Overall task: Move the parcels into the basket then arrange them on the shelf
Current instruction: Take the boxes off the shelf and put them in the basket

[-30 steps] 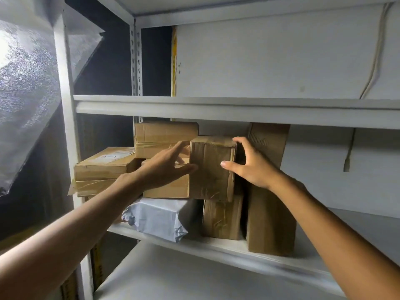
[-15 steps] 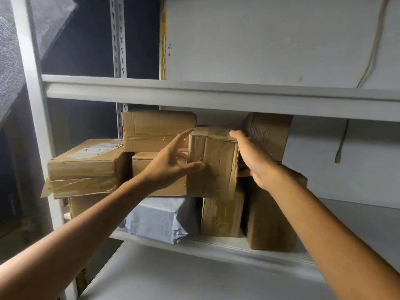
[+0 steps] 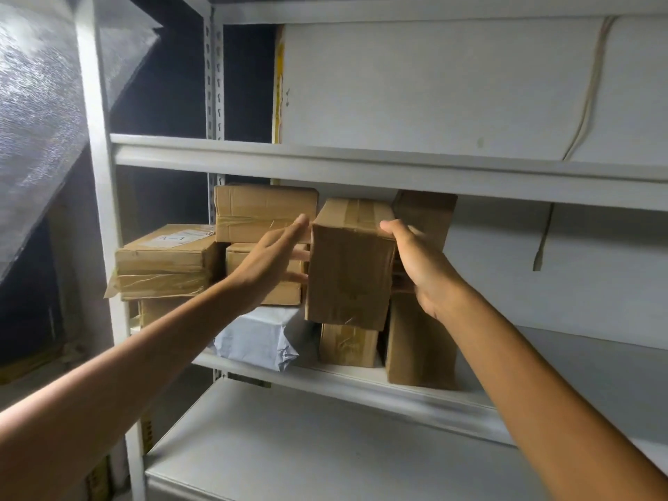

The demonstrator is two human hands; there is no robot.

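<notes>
Cardboard box | L grip flat on side | R grip clasps edge | shelf room R

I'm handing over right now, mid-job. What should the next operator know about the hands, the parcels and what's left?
Left hand: open, flat against the left side of the upright box.
Right hand: grips that box's right side, thumb on its front edge.
The upright box seems to rest on a smaller box on the shelf, between a stack of boxes and a tall box. A white parcel lies under the stack.
Done: several parcels shelved.
Left: settle and release this box. The basket is out of view, so I cannot tell how many parcels remain.
</notes>
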